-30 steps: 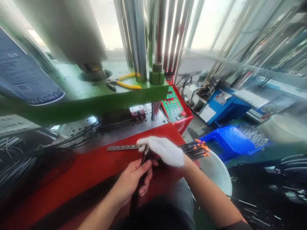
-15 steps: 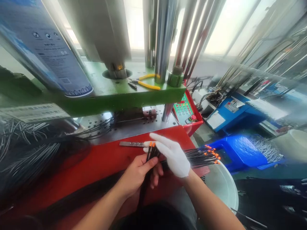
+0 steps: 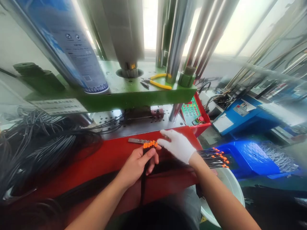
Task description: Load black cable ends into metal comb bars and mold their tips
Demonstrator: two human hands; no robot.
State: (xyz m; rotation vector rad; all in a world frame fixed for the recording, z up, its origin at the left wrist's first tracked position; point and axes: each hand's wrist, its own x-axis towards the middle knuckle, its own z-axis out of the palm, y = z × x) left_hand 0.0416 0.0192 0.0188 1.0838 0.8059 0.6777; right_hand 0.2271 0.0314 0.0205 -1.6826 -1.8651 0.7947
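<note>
My left hand (image 3: 137, 164), bare, is closed around a bundle of black cables (image 3: 143, 185) above the red work surface. The bundle's orange ends (image 3: 150, 144) stick up in a row past my thumb and fingers. Just to their right is my right hand (image 3: 178, 146) in a white glove, its thumb and forefinger apart and pointing left. The thumb tip is close to the nearest orange end; whether it touches I cannot tell. Behind the orange ends lies a flat metal strip with holes (image 3: 135, 140), partly covered. More orange-tipped cables (image 3: 213, 158) lie beyond my right wrist.
A green press plate (image 3: 144, 99) carries yellow-handled pliers (image 3: 160, 84) and a blue-white can (image 3: 88, 64). Tangled cables (image 3: 43, 143) pile up at left. At right are a red control box (image 3: 203, 123), a blue stool (image 3: 249, 156) and a white bucket (image 3: 236, 188).
My gloved hand has drawn back to the right from behind the cable ends. More orange ends now show in a row above my left hand. The view has shifted slightly.
</note>
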